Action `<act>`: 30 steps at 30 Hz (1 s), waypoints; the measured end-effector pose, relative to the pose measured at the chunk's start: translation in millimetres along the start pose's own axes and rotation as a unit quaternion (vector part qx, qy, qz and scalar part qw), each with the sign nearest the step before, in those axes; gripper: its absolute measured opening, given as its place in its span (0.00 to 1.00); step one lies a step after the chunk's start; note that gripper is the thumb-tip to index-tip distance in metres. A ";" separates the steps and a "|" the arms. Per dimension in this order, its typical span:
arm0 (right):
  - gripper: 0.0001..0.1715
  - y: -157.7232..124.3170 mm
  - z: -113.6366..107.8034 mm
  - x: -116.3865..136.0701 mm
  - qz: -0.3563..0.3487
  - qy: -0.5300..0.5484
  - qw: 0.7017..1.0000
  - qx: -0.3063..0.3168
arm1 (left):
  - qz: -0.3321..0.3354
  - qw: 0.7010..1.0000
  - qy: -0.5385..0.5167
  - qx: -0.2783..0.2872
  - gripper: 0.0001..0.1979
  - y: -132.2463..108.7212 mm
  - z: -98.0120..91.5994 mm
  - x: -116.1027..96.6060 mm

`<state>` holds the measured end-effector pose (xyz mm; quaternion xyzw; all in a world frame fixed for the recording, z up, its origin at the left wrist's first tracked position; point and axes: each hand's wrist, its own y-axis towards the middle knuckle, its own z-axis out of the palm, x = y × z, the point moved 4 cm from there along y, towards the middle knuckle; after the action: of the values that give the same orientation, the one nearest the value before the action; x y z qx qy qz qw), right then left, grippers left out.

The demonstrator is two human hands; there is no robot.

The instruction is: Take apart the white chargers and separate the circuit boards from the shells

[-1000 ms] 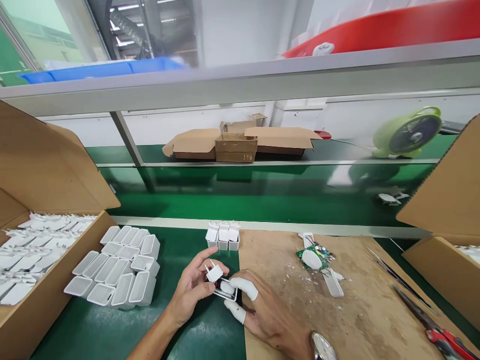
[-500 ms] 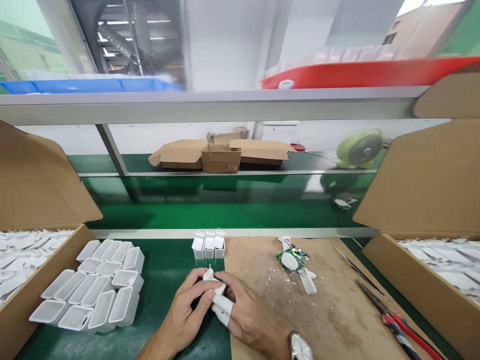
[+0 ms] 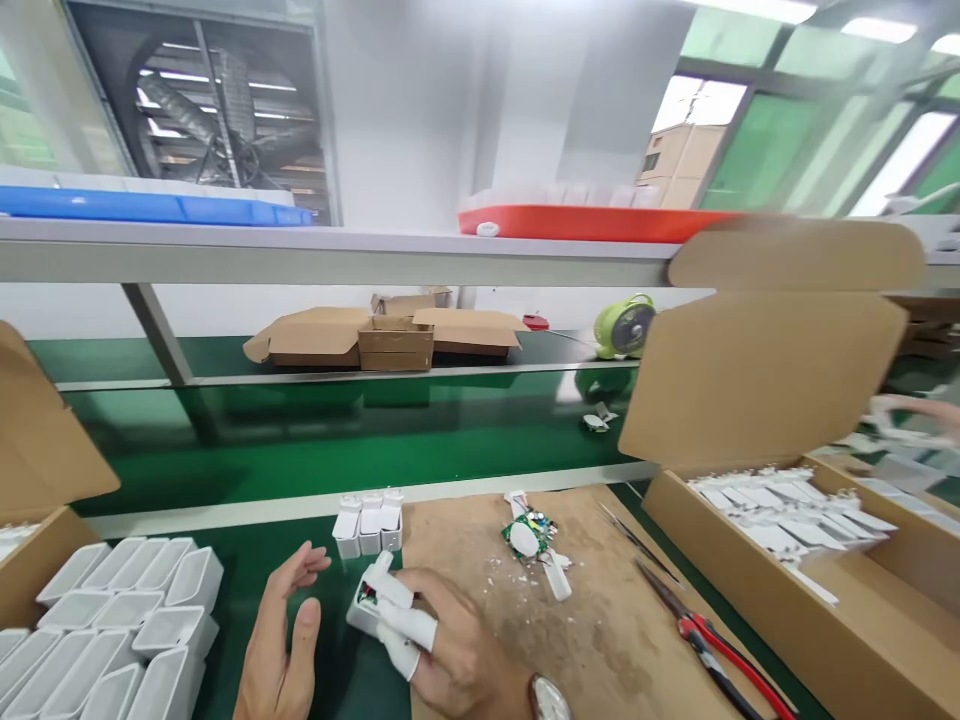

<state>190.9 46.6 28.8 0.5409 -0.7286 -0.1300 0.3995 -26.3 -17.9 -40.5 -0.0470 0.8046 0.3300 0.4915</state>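
My right hand (image 3: pixel 442 640), with white finger covers on its fingers, grips a small white plastic housing (image 3: pixel 363 612). Dark and red parts show inside the housing, and a white piece sticks up at its top. To the left, my left hand (image 3: pixel 281 640) is open and holds nothing, its fingers apart from the thumb. Just beyond the hands stand several small white filled cases (image 3: pixel 367 524) in a cluster. Several white open-topped cases (image 3: pixel 124 610) sit in rows left of my left hand.
A round green circuit board (image 3: pixel 529 537) with white pieces lies on the brown paper mat (image 3: pixel 600 620). Tweezers (image 3: pixel 637 540) and red-handled pliers (image 3: pixel 705 635) are at its right side. A cardboard box (image 3: pixel 757 590) holds white parts at the right. A person's hand (image 3: pixel 930 410) shows beyond.
My left hand has let go of the white piece and moved left, opening. My right hand now holds the white housing alone. The view has turned to the right.
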 end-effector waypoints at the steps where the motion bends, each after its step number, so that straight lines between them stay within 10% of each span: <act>1: 0.21 -0.3 2.4 -2.1 0.010 0.004 1.000 0.013 | -0.003 1.000 -0.007 -0.016 0.24 2.4 -1.9 -3.1; 5: 0.18 -8.4 20.8 -13.9 0.040 0.001 0.996 0.081 | 0.037 0.999 -0.012 -0.010 0.20 9.5 0.8 -24.2; 15: 0.21 1.4 5.5 -8.6 0.031 0.037 0.999 -0.011 | 0.069 0.995 -0.048 0.062 0.24 7.0 5.4 -34.0; 20: 0.25 -7.8 15.1 -17.5 0.066 -0.002 0.993 0.101 | 0.081 0.987 -0.037 0.137 0.16 12.6 11.9 -43.0; 30: 0.24 -5.8 17.5 -13.7 0.037 -0.087 0.979 0.179 | 0.152 0.986 -0.012 0.066 0.09 15.1 20.8 -53.9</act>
<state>183.5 52.3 7.8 0.5631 -0.7915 -0.0289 0.2360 11.0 -7.5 4.9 0.1123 0.8166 0.3472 0.4472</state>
